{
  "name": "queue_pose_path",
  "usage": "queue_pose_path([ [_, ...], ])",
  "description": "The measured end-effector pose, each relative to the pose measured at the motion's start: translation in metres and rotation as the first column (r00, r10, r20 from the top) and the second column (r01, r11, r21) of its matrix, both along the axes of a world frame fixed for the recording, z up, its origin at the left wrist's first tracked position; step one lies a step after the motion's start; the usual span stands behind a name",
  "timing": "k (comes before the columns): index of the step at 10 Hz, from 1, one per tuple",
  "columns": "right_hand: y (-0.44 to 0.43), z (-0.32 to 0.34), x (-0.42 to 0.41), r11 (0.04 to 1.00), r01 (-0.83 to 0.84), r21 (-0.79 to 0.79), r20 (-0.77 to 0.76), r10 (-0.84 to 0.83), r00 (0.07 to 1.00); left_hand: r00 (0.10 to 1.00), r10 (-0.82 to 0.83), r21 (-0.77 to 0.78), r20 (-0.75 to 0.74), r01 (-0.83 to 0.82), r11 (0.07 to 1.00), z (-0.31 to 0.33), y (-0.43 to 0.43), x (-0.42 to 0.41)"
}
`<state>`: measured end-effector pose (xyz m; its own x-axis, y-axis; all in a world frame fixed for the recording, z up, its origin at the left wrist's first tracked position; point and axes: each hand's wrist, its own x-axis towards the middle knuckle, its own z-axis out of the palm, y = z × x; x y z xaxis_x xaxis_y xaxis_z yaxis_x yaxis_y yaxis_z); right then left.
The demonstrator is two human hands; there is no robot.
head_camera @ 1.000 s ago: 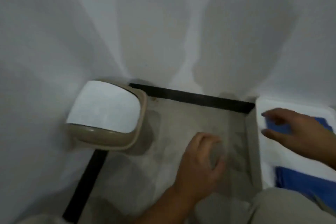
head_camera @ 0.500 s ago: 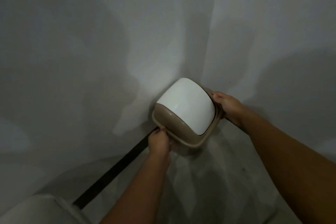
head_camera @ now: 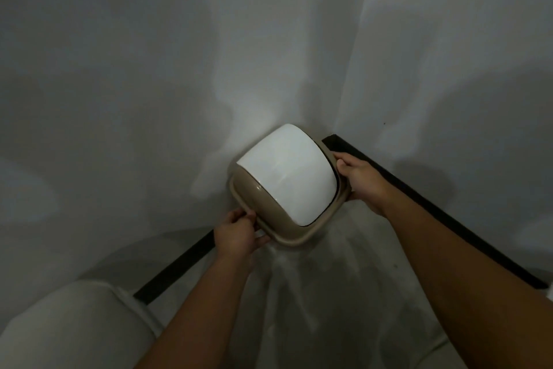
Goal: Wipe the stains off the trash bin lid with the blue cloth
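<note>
both arms stretched forward. left hand [head_camera: 239, 234] curled, fingers pinched shut on near-left rim. right hand [head_camera: 362, 180] wrapped on far-right edge, thumb on top.

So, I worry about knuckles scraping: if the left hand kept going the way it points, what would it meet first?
The left hand already grips the bin lid's beige rim, so that comes first; past its edge, probably the white wall, though depth is unclear.

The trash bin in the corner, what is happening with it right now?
A person grips the trash bin with both hands. The left hand holds the tan rim at the near side, and the right hand holds the rim at the far side. The white lid faces up. No blue cloth is in view, so wiping has not begun.
</note>
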<state>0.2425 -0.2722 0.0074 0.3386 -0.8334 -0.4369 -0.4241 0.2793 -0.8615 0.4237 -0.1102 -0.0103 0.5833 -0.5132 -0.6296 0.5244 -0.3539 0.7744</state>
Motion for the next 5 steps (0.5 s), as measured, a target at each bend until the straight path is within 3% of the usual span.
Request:
queue_pose_path([
  [4,0.004,0.002,0.001,0.998,0.053,-0.023,0.005,-0.053,0.999,0.996,-0.054,0.017,-0.066,0.055,0.998,-0.004,0.001,0.013],
  [5,0.015,0.013,-0.002,0.976,0.141,-0.164,-0.132,-0.163,0.978,0.987,-0.135,0.185,0.090,0.117,0.976,0.013,0.007,0.021],
])
